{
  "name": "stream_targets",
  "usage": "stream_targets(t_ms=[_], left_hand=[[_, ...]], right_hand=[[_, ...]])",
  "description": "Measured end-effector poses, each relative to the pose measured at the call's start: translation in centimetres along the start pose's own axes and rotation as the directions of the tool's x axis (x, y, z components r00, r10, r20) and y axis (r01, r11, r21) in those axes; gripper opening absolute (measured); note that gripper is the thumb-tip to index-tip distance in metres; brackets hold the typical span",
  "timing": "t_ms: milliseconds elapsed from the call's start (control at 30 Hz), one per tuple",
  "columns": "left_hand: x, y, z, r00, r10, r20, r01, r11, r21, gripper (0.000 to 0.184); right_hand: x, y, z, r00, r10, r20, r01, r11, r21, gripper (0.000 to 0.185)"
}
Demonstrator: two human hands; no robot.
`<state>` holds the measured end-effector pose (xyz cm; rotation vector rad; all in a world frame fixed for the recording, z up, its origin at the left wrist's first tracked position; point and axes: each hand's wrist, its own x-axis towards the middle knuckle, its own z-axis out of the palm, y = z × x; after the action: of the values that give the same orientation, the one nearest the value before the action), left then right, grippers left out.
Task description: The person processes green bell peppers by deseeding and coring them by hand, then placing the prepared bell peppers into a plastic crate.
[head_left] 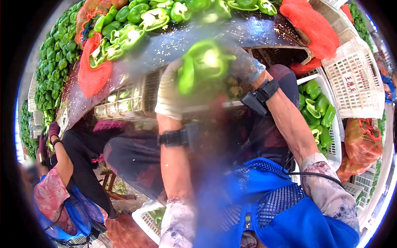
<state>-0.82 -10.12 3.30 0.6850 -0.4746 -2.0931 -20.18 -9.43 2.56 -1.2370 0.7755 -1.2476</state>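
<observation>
My left hand [170, 89], in a pale glove, is closed around the left side of a cut green pepper [206, 60]. The pepper is held above the near edge of the table, its pale core facing up. At its right side is my right hand [247, 66], in a greyish glove; its fingers are blurred, so I cannot make out what they hold. Halved green peppers [128, 37] lie on the dark, seed-strewn table [165, 47] beyond my hands. A smudge blurs the middle of the view.
White crates hold green peppers at my right [318, 111] and below my left arm [144, 217]. Red mesh bags [314, 31] lie at the table's right. A co-worker [51, 186] sits at the left beside heaped whole peppers [53, 62]. Another mesh bag [362, 140] stands far right.
</observation>
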Motion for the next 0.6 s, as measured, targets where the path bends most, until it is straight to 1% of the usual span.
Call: stream_targets(t_ms=[33, 67, 100, 133, 167, 200, 233, 267, 300, 367, 400, 433, 467, 500, 533, 567, 600], left_hand=[[0.5, -0.2, -0.9, 1.0, 0.005, 0.016, -0.005, 1.0, -0.008, 0.028], [1.0, -0.3, -2.0, 0.998, -0.013, 0.053, 0.019, 0.994, -0.107, 0.032], [1.4, -0.5, -3.0, 0.995, -0.032, 0.091, 0.05, 0.978, -0.203, 0.036], [1.6, -0.7, -3.5, 0.996, -0.02, 0.09, 0.038, 0.979, -0.201, 0.039], [2.0, -1.2, -4.3, 0.996, 0.028, 0.086, -0.009, 0.976, -0.218, 0.043], [2.3, -1.6, -5.1, 0.994, 0.076, 0.082, -0.055, 0.97, -0.236, 0.047], [2.5, -2.0, -5.6, 0.989, 0.125, 0.078, -0.101, 0.962, -0.254, 0.051], [2.6, -2.7, -6.1, 0.981, 0.173, 0.084, -0.141, 0.944, -0.298, 0.052], [2.4, -3.2, -6.2, 0.972, 0.217, 0.087, -0.176, 0.924, -0.34, 0.054], [1.9, -2.9, -5.6, 0.979, 0.185, 0.084, -0.139, 0.91, -0.39, 0.059], [1.7, -2.4, -5.0, 0.981, 0.172, 0.087, -0.121, 0.902, -0.414, 0.061], [1.6, -2.2, -4.8, 0.983, 0.159, 0.09, -0.104, 0.893, -0.438, 0.063], [2.3, -2.1, -5.0, 0.982, 0.189, 0.028, -0.154, 0.868, -0.473, 0.072], [3.0, -2.4, -6.0, 0.961, 0.276, -0.01, -0.261, 0.897, -0.357, 0.074], [3.4, -2.5, -6.2, 0.934, 0.355, -0.036, -0.353, 0.906, -0.231, 0.076], [3.3, -2.6, -6.5, 0.948, 0.317, 0.02, -0.305, 0.926, -0.224, 0.078], [2.8, -2.4, -5.7, 0.958, 0.278, 0.076, -0.257, 0.943, -0.212, 0.079]], right_hand=[[0.2, 0.9, -1.3, 0.979, -0.181, 0.092, 0.198, 0.954, -0.224, 0.048], [0.4, 1.9, -2.5, 0.958, -0.24, 0.155, 0.285, 0.852, -0.44, 0.051], [0.6, 2.7, -3.5, 0.93, -0.297, 0.217, 0.367, 0.693, -0.621, 0.056], [0.6, 3.1, -3.9, 0.942, -0.269, 0.203, 0.32, 0.524, -0.789, 0.06], [0.9, 3.5, -4.3, 0.938, -0.312, 0.153, 0.297, 0.493, -0.818, 0.056], [1.9, 2.8, -4.0, 0.919, -0.392, 0.041, 0.284, 0.588, -0.757, 0.052], [3.1, 2.2, -3.7, 0.9, -0.433, -0.053, 0.274, 0.654, -0.705, 0.048], [4.0, 1.6, -3.5, 0.89, -0.441, -0.115, 0.253, 0.688, -0.68, 0.045], [4.9, 1.1, -3.8, 0.913, -0.395, -0.107, 0.183, 0.627, -0.757, 0.043], [6.7, 0.2, -4.4, 0.95, -0.299, -0.089, 0.062, 0.46, -0.886, 0.041], [6.9, -1.2, -3.8, 0.953, -0.297, -0.068, 0.018, 0.276, -0.961, 0.041], [6.8, -1.8, -2.9, 0.945, -0.287, -0.157, -0.007, 0.463, -0.886, 0.039], [6.7, -2.5, -2.1, 0.929, -0.276, -0.246, -0.018, 0.632, -0.775, 0.037], [5.8, -1.8, -0.8, 0.941, -0.319, -0.112, 0.134, 0.655, -0.744, 0.028], [4.4, -1.2, 0.4, 0.912, -0.392, 0.117, 0.314, 0.484, -0.817, 0.027], [3.0, -0.7, 1.6, 0.823, -0.445, 0.354, 0.503, 0.28, -0.818, 0.025], [1.7, -0.1, 2.8, 0.689, -0.467, 0.554, 0.66, 0.088, -0.746, 0.024]])
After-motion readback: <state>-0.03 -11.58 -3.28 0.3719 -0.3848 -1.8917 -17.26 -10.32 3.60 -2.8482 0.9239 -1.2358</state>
